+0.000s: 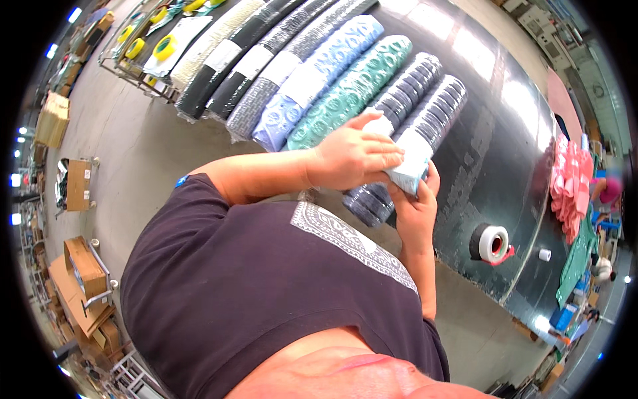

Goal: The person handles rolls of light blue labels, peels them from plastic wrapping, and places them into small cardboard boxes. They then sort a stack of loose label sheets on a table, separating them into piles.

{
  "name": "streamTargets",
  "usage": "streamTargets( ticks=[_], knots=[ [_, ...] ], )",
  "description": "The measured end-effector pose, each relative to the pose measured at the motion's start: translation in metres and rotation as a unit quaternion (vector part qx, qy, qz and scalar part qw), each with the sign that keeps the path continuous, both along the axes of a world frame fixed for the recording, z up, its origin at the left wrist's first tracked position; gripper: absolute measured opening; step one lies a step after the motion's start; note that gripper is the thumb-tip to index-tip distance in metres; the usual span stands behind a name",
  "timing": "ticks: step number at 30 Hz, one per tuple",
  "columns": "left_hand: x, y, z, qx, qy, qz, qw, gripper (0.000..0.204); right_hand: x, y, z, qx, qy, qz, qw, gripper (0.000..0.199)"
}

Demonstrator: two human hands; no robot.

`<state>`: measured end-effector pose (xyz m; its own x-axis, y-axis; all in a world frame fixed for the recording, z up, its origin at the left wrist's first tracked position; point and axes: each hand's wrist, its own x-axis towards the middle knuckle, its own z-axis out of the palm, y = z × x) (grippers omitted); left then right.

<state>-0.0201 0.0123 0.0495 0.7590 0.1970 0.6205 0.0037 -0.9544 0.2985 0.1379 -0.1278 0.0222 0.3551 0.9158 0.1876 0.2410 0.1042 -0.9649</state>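
Gripping dark wrapped roll (425,133) betw. both hands: left (352,158) atop, right (415,203) under.

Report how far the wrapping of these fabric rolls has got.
Done, by the look of it: a row of wrapped rolls with white paper bands, such as the teal roll and light blue roll. In hand: left hand and right hand press a white band around the dark roll. Left: no unwrapped rolls show; the tape dispenser sits unused.
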Motion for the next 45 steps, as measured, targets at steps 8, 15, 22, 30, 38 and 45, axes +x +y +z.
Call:
streamTargets(
  ticks=[8,15,22,30,38,45],
  knots=[
    [-0.012,0.017,-0.019,-0.186,0.042,-0.001,0.982,0.029,-0.004,0.019,0.016,-0.100,-0.032,0.027,0.994,0.031],
    [-0.011,0.137,-0.016,-0.665,0.115,0.022,0.738,0.035,0.008,0.017,0.020,-0.157,0.157,0.036,0.974,0.032],
    [-0.005,0.204,-0.014,-0.126,-0.069,0.141,0.980,0.024,0.020,-0.006,0.010,-0.134,0.305,-0.021,0.943,0.048],
    [-0.050,0.158,-0.091,0.169,0.137,-0.003,0.976,0.020,0.014,-0.005,0.012,-0.103,0.337,-0.035,0.935,0.060],
    [-0.060,0.153,-0.090,0.167,0.134,-0.039,0.976,0.022,0.010,0.011,0.010,-0.110,0.347,0.001,0.931,0.060],
    [-0.068,0.144,-0.082,0.057,0.273,-0.062,0.958,0.047,0.010,0.012,0.002,-0.111,0.349,0.003,0.931,0.060]
  ],
)
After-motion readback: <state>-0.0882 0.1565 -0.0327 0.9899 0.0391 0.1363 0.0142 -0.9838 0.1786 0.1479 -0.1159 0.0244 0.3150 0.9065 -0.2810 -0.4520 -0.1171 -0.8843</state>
